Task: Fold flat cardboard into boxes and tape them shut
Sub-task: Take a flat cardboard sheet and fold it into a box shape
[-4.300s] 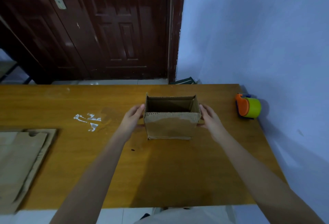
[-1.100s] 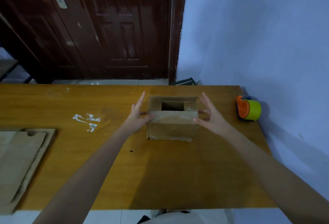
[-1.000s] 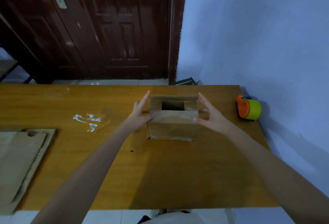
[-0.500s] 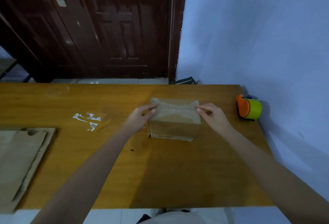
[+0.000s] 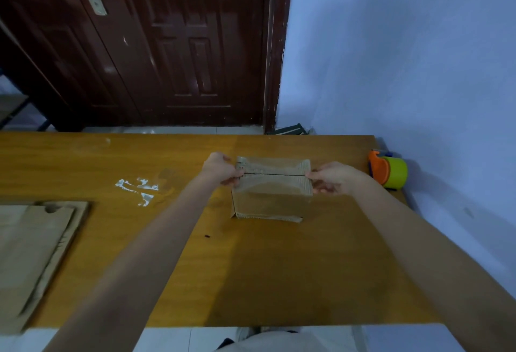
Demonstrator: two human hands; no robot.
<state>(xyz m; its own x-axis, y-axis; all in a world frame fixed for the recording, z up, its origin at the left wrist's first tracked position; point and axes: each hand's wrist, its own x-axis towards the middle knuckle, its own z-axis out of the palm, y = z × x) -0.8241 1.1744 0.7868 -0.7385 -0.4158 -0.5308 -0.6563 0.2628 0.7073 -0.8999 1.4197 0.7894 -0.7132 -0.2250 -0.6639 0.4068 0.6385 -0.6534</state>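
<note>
1. The left hand [image 5: 220,171] curls its fingers against the left end of the box [image 5: 272,188], pinching the top flaps where they meet.
2. The right hand [image 5: 331,178] does the same at the right end, fingers curled on the flap edges, so the two hands pin the flaps level from both sides.
3. The box sits on the worktop [image 5: 251,268], just ahead of the person, its flaps closed with a thin dark seam [image 5: 273,175] across the top; likely held flat ready for taping.
4. The tape dispenser [image 5: 388,170] lies near the right hand by the wall, within reach for sealing.
5. Flat cardboard [image 5: 30,251] lies well apart at the left edge, probably awaiting folding.
</note>
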